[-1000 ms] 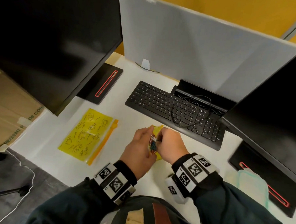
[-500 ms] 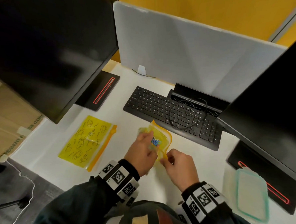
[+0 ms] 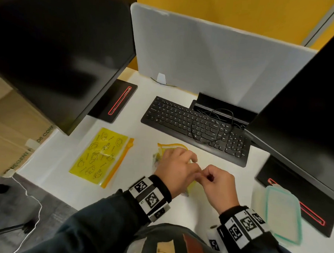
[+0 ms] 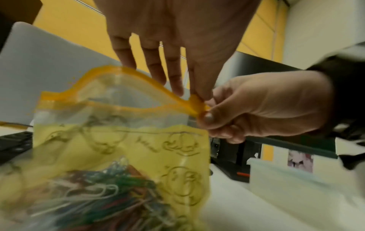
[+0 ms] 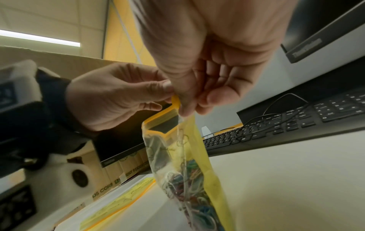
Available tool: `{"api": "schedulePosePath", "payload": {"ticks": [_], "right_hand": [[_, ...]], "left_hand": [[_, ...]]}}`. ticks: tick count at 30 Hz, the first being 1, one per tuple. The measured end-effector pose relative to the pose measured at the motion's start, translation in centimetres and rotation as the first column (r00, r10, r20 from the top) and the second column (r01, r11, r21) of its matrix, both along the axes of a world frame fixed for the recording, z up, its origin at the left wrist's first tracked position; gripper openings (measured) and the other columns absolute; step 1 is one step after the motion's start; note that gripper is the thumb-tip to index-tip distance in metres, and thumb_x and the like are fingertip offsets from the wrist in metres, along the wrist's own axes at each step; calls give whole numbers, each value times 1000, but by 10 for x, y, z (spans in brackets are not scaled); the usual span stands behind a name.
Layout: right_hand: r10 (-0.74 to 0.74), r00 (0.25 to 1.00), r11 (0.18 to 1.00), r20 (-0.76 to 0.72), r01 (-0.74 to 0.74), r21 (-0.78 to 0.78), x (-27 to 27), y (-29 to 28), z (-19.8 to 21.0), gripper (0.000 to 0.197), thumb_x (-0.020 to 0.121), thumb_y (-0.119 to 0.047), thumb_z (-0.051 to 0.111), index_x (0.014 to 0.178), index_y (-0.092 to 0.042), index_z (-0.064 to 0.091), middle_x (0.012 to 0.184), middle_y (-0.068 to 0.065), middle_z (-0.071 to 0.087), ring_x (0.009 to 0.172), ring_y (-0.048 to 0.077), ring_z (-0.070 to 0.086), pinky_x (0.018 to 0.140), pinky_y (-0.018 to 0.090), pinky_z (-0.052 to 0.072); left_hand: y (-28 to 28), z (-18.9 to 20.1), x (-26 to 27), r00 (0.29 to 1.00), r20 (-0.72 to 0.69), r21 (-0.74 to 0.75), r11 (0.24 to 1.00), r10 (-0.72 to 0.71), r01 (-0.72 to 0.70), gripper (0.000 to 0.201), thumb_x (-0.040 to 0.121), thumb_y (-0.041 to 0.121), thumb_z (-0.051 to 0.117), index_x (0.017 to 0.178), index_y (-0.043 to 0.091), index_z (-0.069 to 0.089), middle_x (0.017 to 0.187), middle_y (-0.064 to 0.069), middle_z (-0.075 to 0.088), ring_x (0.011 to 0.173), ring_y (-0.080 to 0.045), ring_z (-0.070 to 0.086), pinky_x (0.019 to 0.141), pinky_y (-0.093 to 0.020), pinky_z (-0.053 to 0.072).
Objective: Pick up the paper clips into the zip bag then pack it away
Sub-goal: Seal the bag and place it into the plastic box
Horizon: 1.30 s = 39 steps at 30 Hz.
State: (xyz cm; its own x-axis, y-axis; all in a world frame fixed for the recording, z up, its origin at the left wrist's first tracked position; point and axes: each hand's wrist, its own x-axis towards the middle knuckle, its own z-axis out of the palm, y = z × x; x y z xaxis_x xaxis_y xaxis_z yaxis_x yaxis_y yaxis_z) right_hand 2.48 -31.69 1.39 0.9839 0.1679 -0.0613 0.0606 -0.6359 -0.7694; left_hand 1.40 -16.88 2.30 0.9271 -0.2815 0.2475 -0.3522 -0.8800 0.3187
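A yellow zip bag (image 4: pixel 173 156) with an orange zip strip (image 4: pixel 126 71) hangs upright between my hands, its mouth gaping. Coloured paper clips (image 4: pixel 98 195) lie heaped in its bottom, also seen through the clear side (image 5: pixel 187 184). My left hand (image 4: pixel 197 93) pinches the strip's right end with thumb and forefinger, other fingers straight. My right hand (image 4: pixel 205 112) pinches the same orange end from the right, fingers curled. In the head view the left hand (image 3: pixel 196 174) and right hand (image 3: pixel 206 175) meet over the desk and hide most of the bag (image 3: pixel 173 146).
A second yellow zip bag (image 3: pixel 100 155) lies flat on the white desk (image 3: pixel 142 136) to the left. A black keyboard (image 3: pixel 197 128) with a cable sits behind the hands. A clear container with a teal rim (image 3: pixel 281 215) stands at right. Two monitors overhang the desk.
Half a second ago the hands were apart with the open bag showing between them. Now they have met at the near end of the zip, and the left hand covers the bag.
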Motion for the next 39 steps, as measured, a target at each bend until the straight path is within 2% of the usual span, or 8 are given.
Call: {"api": "schedulePosePath", "payload": {"ticks": [6, 16, 21, 24, 29, 33, 35, 39], "right_hand": [[-26, 999, 998, -35, 28, 64, 0, -12, -7, 38, 74, -7, 74, 50, -29, 53, 40, -8, 47, 46, 0, 45, 49, 10, 36], [-47, 992, 994, -121, 59, 97, 10, -25, -16, 39, 72, -6, 75, 48, -29, 55, 45, -10, 52, 47, 3, 43, 49, 13, 35], [-187, 976, 981, -110, 191, 31, 45, -40, -13, 36, 75, -8, 72, 51, -26, 53, 53, -7, 53, 53, 10, 46, 55, 23, 38], [-229, 968, 973, -101, 228, -29, 66, -44, -16, 28, 77, -11, 71, 55, -19, 55, 54, -5, 52, 56, 14, 48, 62, 28, 43], [-261, 961, 960, -86, 250, -122, 79, -41, -22, 21, 82, -11, 62, 64, -18, 56, 59, -3, 57, 67, 22, 55, 68, 29, 46], [-353, 936, 923, 1, 349, -165, 70, -64, -9, 11, 86, -7, 55, 92, -13, 62, 83, 8, 68, 80, 28, 62, 74, 30, 46], [-404, 913, 882, 53, 405, -240, 57, -91, -2, 29, 85, -16, 61, 113, -14, 55, 98, 9, 66, 89, 28, 61, 82, 35, 48], [-477, 869, 702, 131, 466, -539, 16, -133, 4, 53, 80, -26, 65, 128, -20, 45, 120, 14, 55, 108, 37, 50, 89, 51, 43]], "left_hand": [[-4, -10, 12, 993, 11, 160, 981, -114, 110, 24, 78, 44, 44, 75, 31, 64, 74, 12, 66, 78, -15, 61, 87, -38, 28], [-5, -25, 31, 969, 109, 335, 926, -220, 173, 22, 79, 38, 42, 71, 26, 57, 66, 9, 62, 64, -15, 58, 88, -40, 31], [28, -16, 67, 998, -17, 377, 924, -68, 69, 25, 83, 34, 36, 76, 23, 58, 73, 6, 64, 70, -18, 62, 89, -44, 47], [47, -21, 86, 990, -139, 364, 931, 15, 37, 28, 89, 32, 33, 91, 16, 56, 91, -4, 63, 88, -27, 59, 100, -47, 34], [53, -28, 103, 961, -207, 354, 930, 182, -100, 26, 94, 33, 31, 105, 19, 51, 111, -2, 56, 106, -25, 48, 106, -44, 19], [60, -36, 108, 927, -214, 287, 927, 307, -241, 23, 93, 29, 38, 109, 19, 51, 123, -4, 51, 110, -26, 47, 107, -45, 23], [59, -35, 103, 927, -168, 190, 934, 335, -303, 28, 88, 27, 49, 115, 18, 50, 131, -7, 46, 112, -28, 47, 105, -47, 28], [27, -36, 70, 952, -252, 177, 975, 173, -131, 36, 87, 41, 47, 117, 22, 47, 122, -3, 52, 106, -24, 51, 93, -41, 38]]}}
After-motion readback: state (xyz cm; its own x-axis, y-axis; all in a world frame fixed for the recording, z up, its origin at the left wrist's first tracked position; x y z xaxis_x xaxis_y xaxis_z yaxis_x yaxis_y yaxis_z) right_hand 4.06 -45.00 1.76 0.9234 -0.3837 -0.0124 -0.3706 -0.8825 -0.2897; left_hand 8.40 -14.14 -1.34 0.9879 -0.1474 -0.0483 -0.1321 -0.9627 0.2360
